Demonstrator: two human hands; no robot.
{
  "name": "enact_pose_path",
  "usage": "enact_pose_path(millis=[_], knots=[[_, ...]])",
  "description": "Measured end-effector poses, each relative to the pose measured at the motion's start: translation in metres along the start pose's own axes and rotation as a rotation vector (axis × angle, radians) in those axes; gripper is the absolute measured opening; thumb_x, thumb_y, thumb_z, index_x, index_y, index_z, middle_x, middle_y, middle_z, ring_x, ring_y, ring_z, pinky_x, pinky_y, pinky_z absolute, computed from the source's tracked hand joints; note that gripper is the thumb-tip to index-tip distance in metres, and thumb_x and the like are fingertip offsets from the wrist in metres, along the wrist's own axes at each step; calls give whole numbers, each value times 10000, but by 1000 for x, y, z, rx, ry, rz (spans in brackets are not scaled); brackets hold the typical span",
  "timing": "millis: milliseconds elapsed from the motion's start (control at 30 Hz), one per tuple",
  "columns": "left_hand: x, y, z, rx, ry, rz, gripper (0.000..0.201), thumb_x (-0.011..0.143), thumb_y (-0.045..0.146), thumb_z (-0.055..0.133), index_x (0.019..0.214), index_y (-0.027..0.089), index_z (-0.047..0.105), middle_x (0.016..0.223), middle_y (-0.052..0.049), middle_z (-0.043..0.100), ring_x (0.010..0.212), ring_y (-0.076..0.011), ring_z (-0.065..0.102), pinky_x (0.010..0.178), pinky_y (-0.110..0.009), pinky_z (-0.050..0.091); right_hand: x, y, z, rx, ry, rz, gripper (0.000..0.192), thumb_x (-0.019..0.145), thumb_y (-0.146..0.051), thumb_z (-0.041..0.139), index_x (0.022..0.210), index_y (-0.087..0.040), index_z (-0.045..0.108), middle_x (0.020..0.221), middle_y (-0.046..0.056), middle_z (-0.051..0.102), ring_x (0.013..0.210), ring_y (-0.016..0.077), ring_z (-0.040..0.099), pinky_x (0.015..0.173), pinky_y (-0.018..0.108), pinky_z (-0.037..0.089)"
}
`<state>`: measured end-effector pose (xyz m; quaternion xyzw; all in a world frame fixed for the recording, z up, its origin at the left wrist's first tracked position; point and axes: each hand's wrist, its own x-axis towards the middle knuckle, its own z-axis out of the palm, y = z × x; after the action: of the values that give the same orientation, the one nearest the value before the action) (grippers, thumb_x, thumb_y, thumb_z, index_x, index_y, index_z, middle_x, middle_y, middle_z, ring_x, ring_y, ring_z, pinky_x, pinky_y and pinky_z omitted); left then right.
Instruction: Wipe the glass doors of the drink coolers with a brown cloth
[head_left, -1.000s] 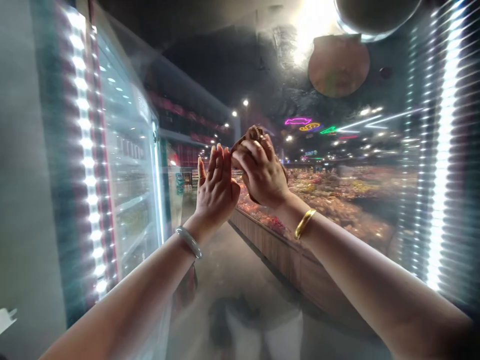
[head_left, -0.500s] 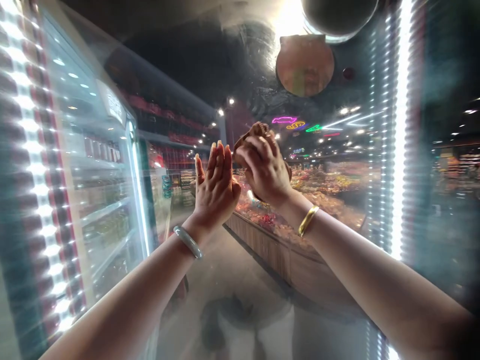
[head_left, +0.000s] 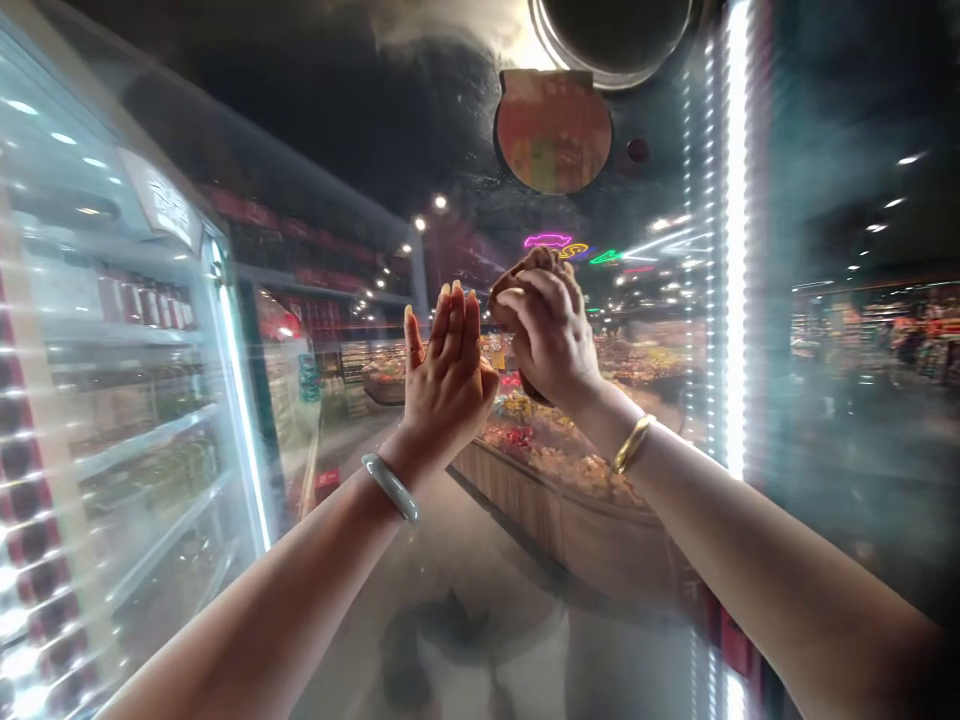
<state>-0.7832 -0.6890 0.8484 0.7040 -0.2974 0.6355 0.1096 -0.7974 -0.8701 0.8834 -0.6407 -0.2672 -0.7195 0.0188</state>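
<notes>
Holding brown cloth, right hand before bin of heaped goods

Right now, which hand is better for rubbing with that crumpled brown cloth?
Probably the right hand: it is curled over the crumpled brown cloth. The left hand is beside it, held out flat, with no cloth showing.
</notes>
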Motion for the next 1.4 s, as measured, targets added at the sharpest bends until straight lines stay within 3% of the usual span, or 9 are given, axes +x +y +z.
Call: enact_pose_path(millis=[233,400,600,733,867,967,1133,1233,1400], knots=[[-4,29,14,-31,-29,65,842,990,237,468,1694,170,12,1757,-126,108,1643,-264,92,1339,-540,-97,-59,26,-32,9,-85,-114,429,933,-155,567,1326,-324,600,1436,64,572,1448,302,474,1236,628,435],[6,52,22,-41,-39,76,862,953,210,488,1690,147,46,1756,-135,126,1644,-258,92,1339,-538,-103,-34,38,-31,-40,70,57,439,900,-130,562,1311,-281,599,1407,94,567,1393,305,498,1247,617,411],[2,65,27,-74,-17,25,806,972,211,454,1693,148,98,1752,-123,178,1642,-273,114,1347,-556,-75,-55,20,-34,5,-55,0,430,949,-174,544,1358,-303,572,1481,93,512,1484,299,405,1276,587,389],[-1,79,33,-87,-57,63,858,950,217,492,1693,147,69,1753,-125,154,1642,-260,109,1340,-542,-105,-83,47,-53,-57,21,9,388,939,-145,541,1308,-253,592,1397,120,546,1412,300,471,1277,605,365],[17,102,41,-95,-71,78,816,954,233,499,1677,103,143,1748,-144,158,1644,-250,96,1330,-526,-140,-59,79,-53,-108,147,171,474,874,-98,501,1328,-212,575,1410,138,515,1388,303,484,1223,563,417],[24,115,41,-101,-48,58,719,1010,270,422,1666,87,193,1743,-144,183,1644,-239,87,1336,-517,-128,-49,78,-45,-91,135,146,456,902,-151,504,1348,-230,563,1433,110,497,1429,297,445,1250,558,377],[-16,121,36,-67,-33,11,732,1010,251,404,1672,74,149,1747,-147,176,1645,-243,82,1345,-529,-90,-118,47,-61,-36,-33,14,422,952,-223,573,1366,-303,547,1478,78,509,1476,277,428,1247,540,413],[-53,125,37,-49,-89,22,786,983,224,427,1683,101,91,1747,-139,181,1643,-243,107,1342,-538,-84,-155,44,-77,-34,25,128,422,930,-197,574,1341,-289,562,1423,100,538,1416,287,489,1205,590,437],[-79,130,41,-34,-128,-10,826,973,231,463,1690,132,64,1747,-124,180,1642,-245,121,1329,-535,-115,-128,43,-69,10,213,297,476,864,-135,537,1327,-246,555,1389,128,514,1387,295,514,1180,598,457]])
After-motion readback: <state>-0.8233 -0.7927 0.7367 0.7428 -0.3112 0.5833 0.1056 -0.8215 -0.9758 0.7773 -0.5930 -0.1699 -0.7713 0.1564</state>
